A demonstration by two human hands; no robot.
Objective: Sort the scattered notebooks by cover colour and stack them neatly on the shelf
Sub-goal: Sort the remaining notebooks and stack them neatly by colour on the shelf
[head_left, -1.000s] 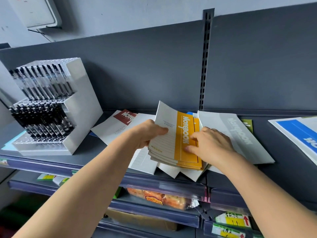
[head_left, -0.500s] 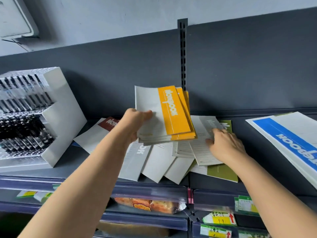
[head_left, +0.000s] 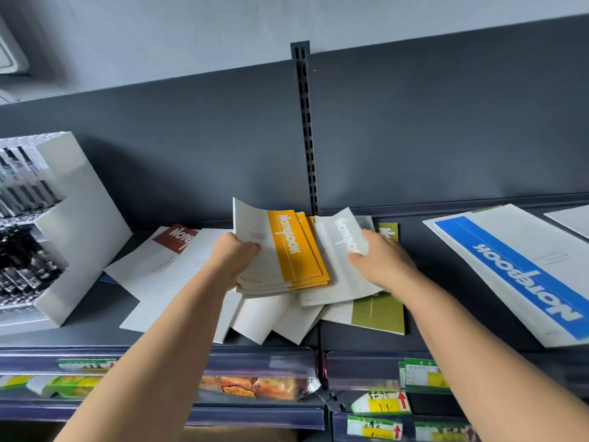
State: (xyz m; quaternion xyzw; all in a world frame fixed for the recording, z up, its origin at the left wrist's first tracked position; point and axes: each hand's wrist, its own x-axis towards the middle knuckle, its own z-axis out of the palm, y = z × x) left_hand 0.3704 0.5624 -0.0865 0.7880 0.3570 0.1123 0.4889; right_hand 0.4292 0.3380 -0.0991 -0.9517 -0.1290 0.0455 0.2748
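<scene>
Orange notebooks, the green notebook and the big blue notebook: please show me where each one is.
Orange notebooks (head_left: 294, 247): head view, on the orange band of the top cover.
Green notebook (head_left: 377, 315): head view, on the green part near its front edge.
Blue notebook (head_left: 510, 266): head view, on the blue band.

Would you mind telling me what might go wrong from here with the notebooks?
1. The left hand pinches the orange notebooks at one edge; they may fan out or slip.
2. The right hand lifting the grey notebook may drag the green notebook off the shelf.
</scene>
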